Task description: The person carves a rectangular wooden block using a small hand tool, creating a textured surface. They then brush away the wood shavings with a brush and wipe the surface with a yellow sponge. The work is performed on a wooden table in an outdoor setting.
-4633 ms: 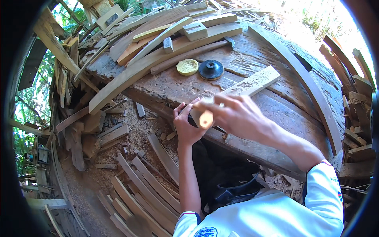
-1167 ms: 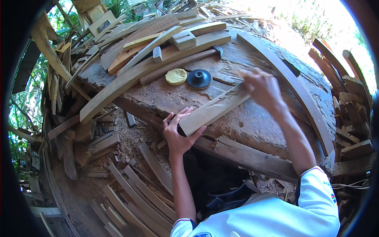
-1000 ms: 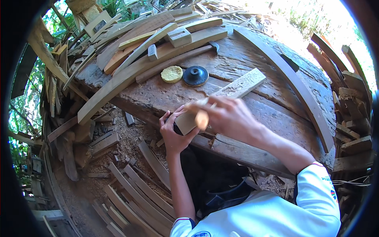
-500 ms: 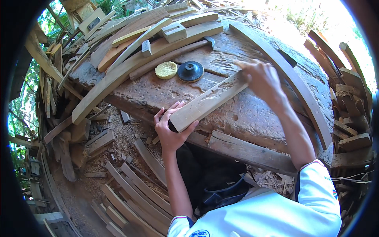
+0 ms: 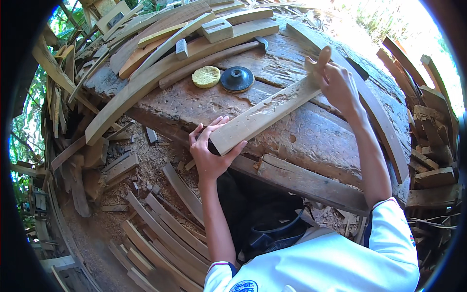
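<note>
A pale wooden beam (image 5: 265, 114) lies slantwise across the scarred workbench (image 5: 311, 141), its upper face carved with rough cuts. My left hand (image 5: 210, 148) grips its near end, fingers over one side and thumb on the other. At the far end my right hand (image 5: 339, 87) is closed around a tool with a rounded tan handle (image 5: 324, 55), which sticks up out of the fist. The tool's working end is hidden, so its kind cannot be told. A yellow round pad (image 5: 206, 77) and a black backing disc (image 5: 237, 79) lie beyond the beam.
A long-handled adze or hammer (image 5: 214, 63) rests along a curved plank (image 5: 160, 82) at the back left. Another curved plank (image 5: 374, 117) runs down the bench's right side. Offcuts (image 5: 218, 30) pile up behind. Curved slats (image 5: 165, 233) lie on the sawdust-covered floor.
My right hand has shifted slightly up and right, and the tool's handle has swung from pointing left to standing up. My left hand keeps its hold on the beam.
</note>
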`<state>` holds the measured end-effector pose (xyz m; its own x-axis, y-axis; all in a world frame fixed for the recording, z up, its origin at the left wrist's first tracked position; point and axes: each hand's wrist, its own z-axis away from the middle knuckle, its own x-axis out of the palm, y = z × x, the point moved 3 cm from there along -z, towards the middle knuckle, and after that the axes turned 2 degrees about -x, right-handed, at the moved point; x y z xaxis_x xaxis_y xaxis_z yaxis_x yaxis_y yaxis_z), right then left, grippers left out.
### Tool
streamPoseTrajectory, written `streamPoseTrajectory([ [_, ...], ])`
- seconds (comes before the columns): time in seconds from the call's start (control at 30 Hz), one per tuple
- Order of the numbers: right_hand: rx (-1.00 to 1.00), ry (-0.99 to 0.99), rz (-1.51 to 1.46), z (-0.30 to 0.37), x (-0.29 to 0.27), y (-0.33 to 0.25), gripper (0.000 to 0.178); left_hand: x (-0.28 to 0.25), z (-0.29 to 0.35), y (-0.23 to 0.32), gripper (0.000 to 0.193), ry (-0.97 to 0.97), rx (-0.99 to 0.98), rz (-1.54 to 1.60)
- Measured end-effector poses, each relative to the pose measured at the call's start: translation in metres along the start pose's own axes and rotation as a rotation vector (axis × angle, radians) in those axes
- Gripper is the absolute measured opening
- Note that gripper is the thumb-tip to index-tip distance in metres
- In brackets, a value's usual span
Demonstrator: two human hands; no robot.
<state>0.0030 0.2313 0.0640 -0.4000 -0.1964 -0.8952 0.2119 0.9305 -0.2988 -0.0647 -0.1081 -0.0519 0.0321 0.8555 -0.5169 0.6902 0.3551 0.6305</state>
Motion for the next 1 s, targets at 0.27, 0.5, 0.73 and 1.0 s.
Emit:
streamPoseTrajectory([
  [0.27,-0.697,-0.105,-0.33,0.067,0.047,-0.135,0.057,0.002,0.003,-0.007,0.06,-0.034,0.016,0.014],
  [0.5,-0.404,-0.236,-0.393,0.038,0.041,-0.085,0.02,-0.006,0.002,0.0,0.059,-0.009,-0.051,-0.004],
  [0.73,-0.136,0.047,0.255,0.012,0.005,-0.015,0.029,0.0,0.0,0.004,0.059,-0.024,-0.054,0.027],
  [1.0,-0.778,-0.126,-0.194,0.073,0.03,-0.15,0.043,0.002,0.0,-0.002,0.056,-0.032,-0.037,0.0],
])
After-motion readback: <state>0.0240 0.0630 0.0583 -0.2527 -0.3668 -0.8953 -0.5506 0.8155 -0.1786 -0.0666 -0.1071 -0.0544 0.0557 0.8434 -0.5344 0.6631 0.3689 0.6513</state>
